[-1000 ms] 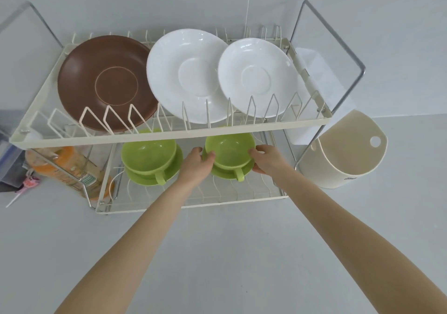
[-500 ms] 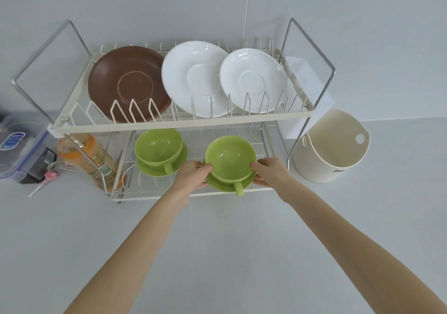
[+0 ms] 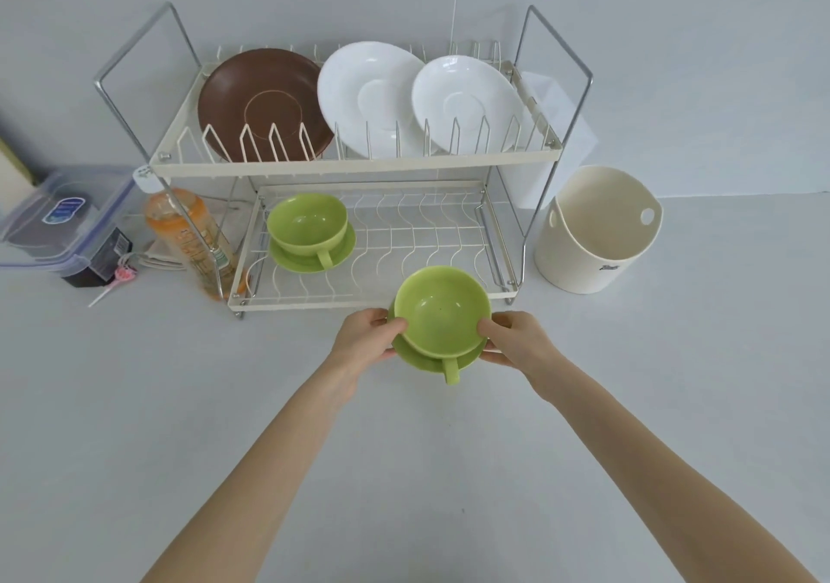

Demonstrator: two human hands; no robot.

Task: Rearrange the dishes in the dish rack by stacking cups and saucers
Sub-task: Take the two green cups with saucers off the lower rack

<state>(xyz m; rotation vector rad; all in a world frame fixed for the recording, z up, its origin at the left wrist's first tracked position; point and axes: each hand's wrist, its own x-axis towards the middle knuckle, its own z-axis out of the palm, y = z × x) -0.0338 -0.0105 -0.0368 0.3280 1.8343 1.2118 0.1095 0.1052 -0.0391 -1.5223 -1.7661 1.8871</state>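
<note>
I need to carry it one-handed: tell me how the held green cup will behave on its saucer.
The green cup merely sits on its saucer, so tilting probably slides it. Both look glossy, likely slippery. Its handle overhangs the rim.

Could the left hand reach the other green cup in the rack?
Probably not yet: the left hand holds the saucer under one cup. The other cup sits uncovered on the lower shelf, front open.

Both hands [image 3: 368,335] have drawn the green cup [image 3: 442,310] and saucer [image 3: 431,358] out of the rack [image 3: 359,297].

Head camera looks forward and down, near the dish rack [image 3: 355,162] and counter [image 3: 404,470].
</note>
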